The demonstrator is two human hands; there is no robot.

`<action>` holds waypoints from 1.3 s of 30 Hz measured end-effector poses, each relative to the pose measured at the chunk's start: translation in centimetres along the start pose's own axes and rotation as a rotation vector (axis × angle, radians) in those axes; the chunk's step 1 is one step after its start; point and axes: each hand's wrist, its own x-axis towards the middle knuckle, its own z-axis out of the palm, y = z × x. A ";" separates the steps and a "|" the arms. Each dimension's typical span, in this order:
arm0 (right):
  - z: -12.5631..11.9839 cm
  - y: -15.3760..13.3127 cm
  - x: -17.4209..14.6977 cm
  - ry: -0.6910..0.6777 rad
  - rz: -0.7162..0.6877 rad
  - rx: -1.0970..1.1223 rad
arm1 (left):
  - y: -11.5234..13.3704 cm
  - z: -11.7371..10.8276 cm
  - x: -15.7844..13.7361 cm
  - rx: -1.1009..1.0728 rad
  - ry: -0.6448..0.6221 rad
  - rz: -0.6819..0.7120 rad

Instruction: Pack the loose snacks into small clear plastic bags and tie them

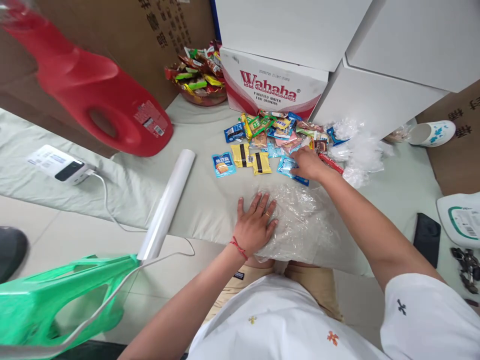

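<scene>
My left hand (255, 225) lies flat with its fingers spread on a crinkled sheet of clear plastic film (303, 220) at the table's front edge. Beyond it, my right hand (309, 164) has its fingers and thumb closed about the right end of a light blue snack packet (285, 166); the palm is hidden. Left of that packet, two yellow snack packets (261, 163) and a blue packet with a picture on it (224, 165) lie flat. A pile of mixed small snack packets (279, 127) sits just behind.
A Wahaha carton (273, 85) and white boxes stand at the back. Crumpled clear bags (365, 150) lie right of the pile. A white roll (168, 200), a red jug (108, 100) and a snack bowl (204, 96) are leftward. A phone (426, 240) lies right; a green stool (71, 300) stands lower left.
</scene>
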 end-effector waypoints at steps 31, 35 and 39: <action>-2.6 -3.2 9.6 -0.304 -0.165 -0.182 | -0.2 -0.3 0.1 -0.002 -0.032 -0.014; -3.7 -3.9 7.4 -0.228 -0.195 -0.160 | -0.2 -0.3 0.1 0.005 -0.026 -0.015; -4.9 -4.4 3.5 -0.083 -0.225 -0.113 | -0.2 -0.2 0.1 0.001 -0.019 -0.014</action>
